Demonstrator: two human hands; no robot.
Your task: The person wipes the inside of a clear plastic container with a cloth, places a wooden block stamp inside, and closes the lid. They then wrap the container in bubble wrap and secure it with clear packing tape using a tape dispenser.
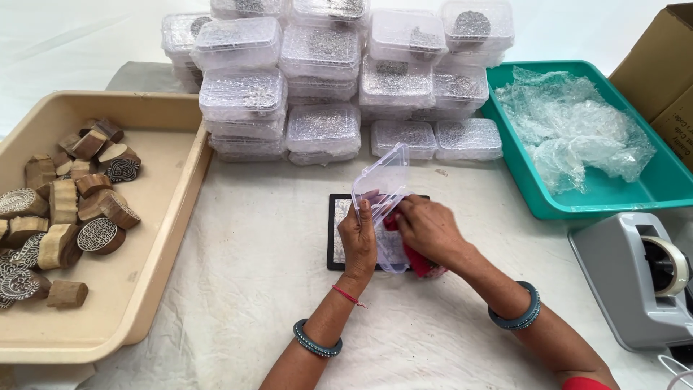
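Observation:
My left hand grips the edge of a small clear plastic box whose hinged lid stands open. My right hand presses a red cloth into or against that box. Both hands work above a dark-framed flat pad with a pale patterned face lying on the white cloth-covered table. The inside of the box is partly hidden by my fingers.
A beige tray at left holds several carved wooden stamp blocks. Stacked clear boxes wrapped in bubble wrap stand at the back. A teal bin with bubble wrap and a cardboard box sit at right, near a grey tape dispenser.

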